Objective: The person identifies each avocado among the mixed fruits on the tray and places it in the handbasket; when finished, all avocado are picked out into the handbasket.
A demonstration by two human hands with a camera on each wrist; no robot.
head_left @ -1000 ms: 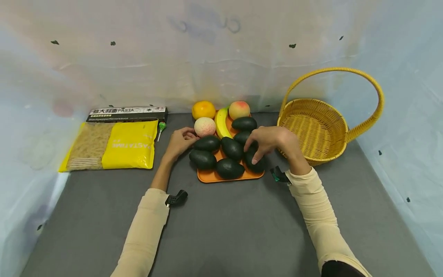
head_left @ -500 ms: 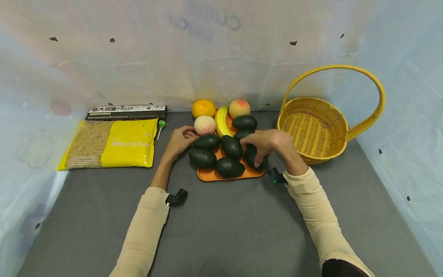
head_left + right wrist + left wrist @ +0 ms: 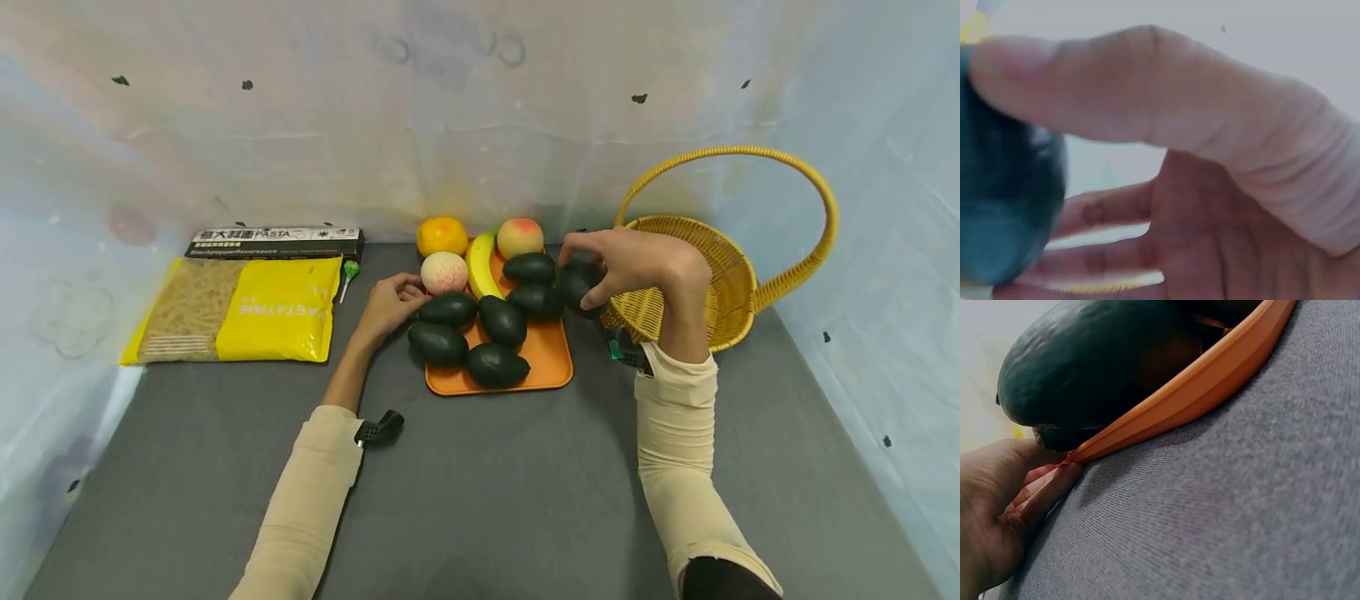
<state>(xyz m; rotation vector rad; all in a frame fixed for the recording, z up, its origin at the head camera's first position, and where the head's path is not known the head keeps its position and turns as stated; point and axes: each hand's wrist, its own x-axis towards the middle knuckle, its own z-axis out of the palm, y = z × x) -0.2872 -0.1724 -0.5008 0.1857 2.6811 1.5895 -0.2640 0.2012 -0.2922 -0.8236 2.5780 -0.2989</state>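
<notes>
Between orange tray (image 3: 551, 358) and yellow basket (image 3: 726, 292), holds dark green avocado (image 3: 577, 287) with curved thumb and fingers of right hand (image 3: 641, 254); at left (near speckled fruit (image 3: 444, 273)), pinches tray rim with left hand (image 3: 390, 308).

Pale, dark-flecked walls (image 3: 540, 142), seemingly of plastic sheeting, on three sides of a grey tabletop (image 3: 487, 483)

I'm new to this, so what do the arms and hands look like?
The left hand and right hand are bare, below cream sleeves. Each cuff bears a small black attachment; the right one also shows green. Dark fabric shows at the right sleeve's upper end.
</notes>
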